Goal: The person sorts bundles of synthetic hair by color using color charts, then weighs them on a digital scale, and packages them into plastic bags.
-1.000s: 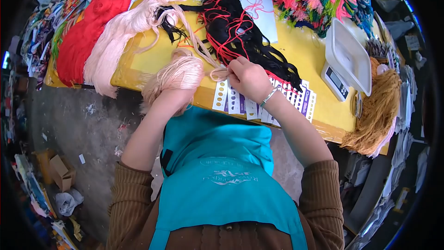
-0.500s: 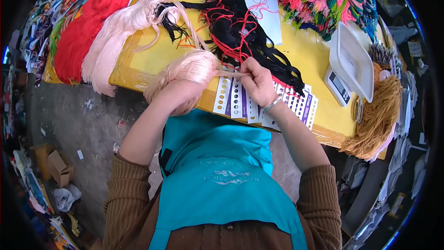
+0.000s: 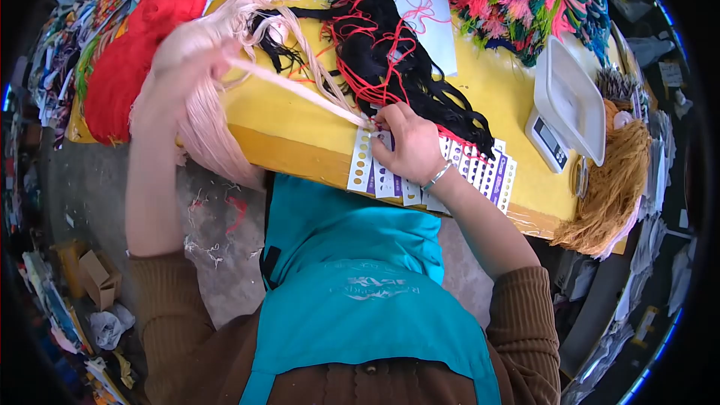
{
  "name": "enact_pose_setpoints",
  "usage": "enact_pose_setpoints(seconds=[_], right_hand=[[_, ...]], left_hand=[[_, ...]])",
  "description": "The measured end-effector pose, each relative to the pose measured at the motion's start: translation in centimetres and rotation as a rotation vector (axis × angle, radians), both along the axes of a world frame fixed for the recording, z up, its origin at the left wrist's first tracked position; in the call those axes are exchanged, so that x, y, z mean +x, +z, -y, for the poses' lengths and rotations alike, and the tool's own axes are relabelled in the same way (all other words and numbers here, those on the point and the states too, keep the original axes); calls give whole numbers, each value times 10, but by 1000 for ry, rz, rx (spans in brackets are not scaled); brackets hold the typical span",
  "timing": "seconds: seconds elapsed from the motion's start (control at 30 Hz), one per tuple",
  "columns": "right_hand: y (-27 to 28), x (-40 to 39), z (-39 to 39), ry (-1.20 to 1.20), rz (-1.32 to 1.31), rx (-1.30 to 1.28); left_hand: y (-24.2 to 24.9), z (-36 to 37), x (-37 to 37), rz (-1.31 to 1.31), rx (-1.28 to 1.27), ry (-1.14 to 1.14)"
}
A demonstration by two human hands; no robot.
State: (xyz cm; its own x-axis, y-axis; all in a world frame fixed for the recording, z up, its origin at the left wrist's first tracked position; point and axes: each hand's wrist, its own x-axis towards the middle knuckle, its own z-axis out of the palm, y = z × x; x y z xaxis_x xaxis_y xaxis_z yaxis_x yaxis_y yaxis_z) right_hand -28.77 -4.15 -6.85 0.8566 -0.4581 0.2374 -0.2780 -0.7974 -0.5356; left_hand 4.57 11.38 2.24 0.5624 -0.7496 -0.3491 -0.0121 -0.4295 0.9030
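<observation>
My right hand point(image 3: 409, 142) is closed on one end of a pale pink strand, over the punched white cards point(image 3: 361, 159) at the table's front edge. The pale pink strand point(image 3: 296, 88) runs taut from there up to the left. At its other end my left hand point(image 3: 184, 79) is smeared by motion, so its fingers cannot be made out. Loose pale pink thread point(image 3: 214, 124) hangs below that hand over the table edge. Black thread point(image 3: 386, 52) with red strands point(image 3: 360, 82) tangled on it lies just beyond my right hand.
Red thread point(image 3: 131, 67) lies at the left of the yellow table point(image 3: 292, 139). A digital scale with a white tray point(image 3: 570, 105) stands at the right, beside brown thread point(image 3: 619, 187). Multicoloured thread point(image 3: 517, 0) and a paper sheet point(image 3: 442, 37) are at the back.
My left hand has swept left and up, away from my right hand, and the pink strand between them is drawn out long. The pink bundle has moved left and now hangs over the edge.
</observation>
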Motion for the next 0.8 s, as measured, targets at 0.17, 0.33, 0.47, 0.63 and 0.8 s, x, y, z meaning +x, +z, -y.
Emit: enact_pose_setpoints(seconds=[0.17,0.33,0.47,0.63,0.8], right_hand=[[-4,1,1,-3,64,39],[-2,-1,0,-2,50,40],[-1,-1,0,-3,41,28],[2,1,0,21,42,39],[57,19,-25,-49,356,104]], left_hand=[[51,59,66,-36,-431,-4],[44,78,130,-195,-525,378],[41,54,88,-142,-629,532],[49,-10,-14,-426,-764,103],[43,-34,-110,-587,-774,-224]])
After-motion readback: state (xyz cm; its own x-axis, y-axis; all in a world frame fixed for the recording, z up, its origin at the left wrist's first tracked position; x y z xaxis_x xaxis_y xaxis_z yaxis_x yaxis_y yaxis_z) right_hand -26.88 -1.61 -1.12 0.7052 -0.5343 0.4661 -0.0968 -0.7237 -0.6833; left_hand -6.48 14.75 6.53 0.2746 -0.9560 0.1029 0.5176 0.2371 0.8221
